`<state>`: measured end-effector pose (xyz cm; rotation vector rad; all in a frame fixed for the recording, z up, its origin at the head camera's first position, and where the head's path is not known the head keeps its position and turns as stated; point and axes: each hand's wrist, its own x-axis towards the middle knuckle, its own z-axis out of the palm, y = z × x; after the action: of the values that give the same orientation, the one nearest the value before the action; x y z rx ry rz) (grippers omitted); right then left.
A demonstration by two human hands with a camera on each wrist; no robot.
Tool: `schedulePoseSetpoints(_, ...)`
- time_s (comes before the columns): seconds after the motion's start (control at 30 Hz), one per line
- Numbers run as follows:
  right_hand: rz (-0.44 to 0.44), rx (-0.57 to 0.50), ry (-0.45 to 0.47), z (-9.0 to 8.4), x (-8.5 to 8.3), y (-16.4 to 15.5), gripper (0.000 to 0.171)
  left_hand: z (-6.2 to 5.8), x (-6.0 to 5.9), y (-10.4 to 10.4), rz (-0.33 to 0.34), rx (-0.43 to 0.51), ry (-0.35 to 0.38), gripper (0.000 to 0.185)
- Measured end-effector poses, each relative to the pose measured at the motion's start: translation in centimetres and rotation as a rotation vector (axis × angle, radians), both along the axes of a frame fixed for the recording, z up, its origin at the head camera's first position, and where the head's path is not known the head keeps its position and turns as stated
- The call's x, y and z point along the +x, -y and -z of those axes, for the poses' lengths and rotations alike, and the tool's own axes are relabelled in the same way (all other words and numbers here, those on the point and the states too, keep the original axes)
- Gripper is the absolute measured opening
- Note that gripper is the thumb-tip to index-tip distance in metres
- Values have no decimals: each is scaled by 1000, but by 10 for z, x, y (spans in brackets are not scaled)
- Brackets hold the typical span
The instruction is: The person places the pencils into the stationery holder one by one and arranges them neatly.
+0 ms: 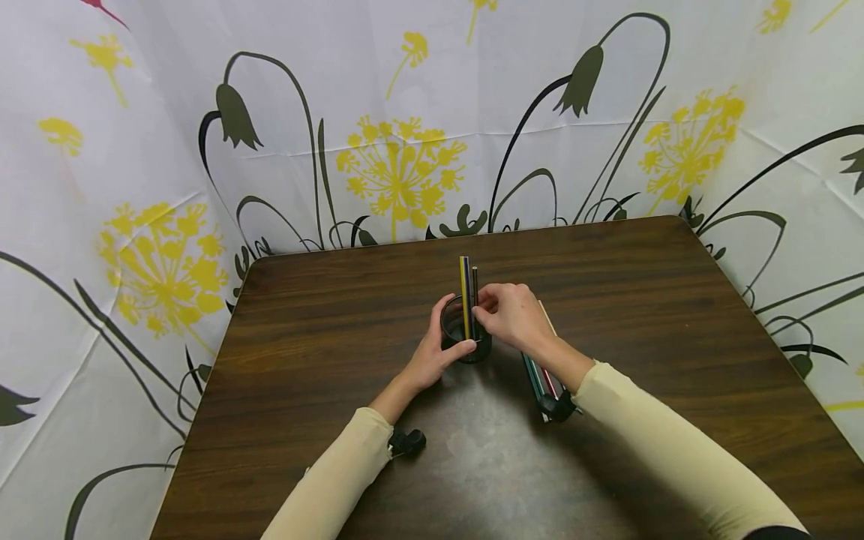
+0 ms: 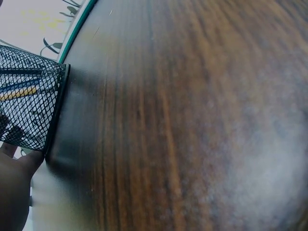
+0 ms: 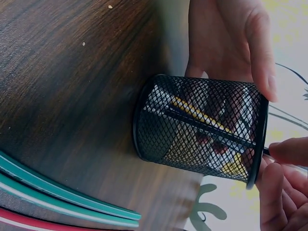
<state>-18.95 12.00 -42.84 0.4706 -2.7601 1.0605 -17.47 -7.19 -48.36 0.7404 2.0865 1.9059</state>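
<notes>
A black mesh pencil cup [image 1: 454, 346] stands upright on the table. My left hand [image 1: 428, 358] holds it from the left, the thumb near the rim on the near side; the right wrist view shows this left hand [image 3: 231, 43] against the mesh. Inside the cup lean a yellow pencil [image 1: 464, 289] and a dark blue one beside it. My right hand [image 1: 516, 319] pinches a slim black pencil [image 1: 475, 281] whose lower part is inside the cup. In the right wrist view, the right fingertips [image 3: 286, 151] are right at the rim.
On the brown wood table [image 1: 324, 337], several pencils, including teal [image 3: 72, 197] and red ones, lie side by side under my right forearm. A black wrist camera [image 1: 408, 442] sits on my left wrist, another [image 1: 556, 407] on my right. A flowered curtain [image 1: 398, 90] hangs behind.
</notes>
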Motion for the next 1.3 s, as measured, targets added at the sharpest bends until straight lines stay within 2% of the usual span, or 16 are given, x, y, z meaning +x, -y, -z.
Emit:
schedulePoseSetpoints(0.6,100,21,18,3,-6,10,14,2,-2,1,4,-8,24,81)
schedulePoseSetpoints(1.07,142,120,26,1,-10,13,19,-1,-1,0,8,-29,19,80)
schedulePoseSetpoints(1.3,155,145,50,-2,-11,16,20,1,-1,0,-2,-9,16,79)
